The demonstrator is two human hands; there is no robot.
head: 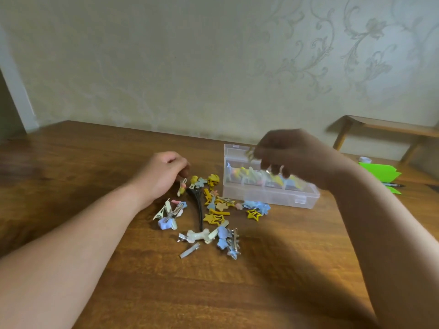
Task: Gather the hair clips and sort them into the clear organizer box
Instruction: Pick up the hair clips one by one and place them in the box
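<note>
Looks like a home: swirly wallpaper (332, 55) up top, wood table (213, 293), small wood shelf (384, 127) at right.

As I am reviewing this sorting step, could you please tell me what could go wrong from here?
1. The right hand, blurred above the clear organizer box, seems to pinch a yellowish clip; released hastily, it might land in a wrong compartment.
2. The left hand pinches a small clip beside the black clip in the pile; lifting could drag neighbours.
</note>
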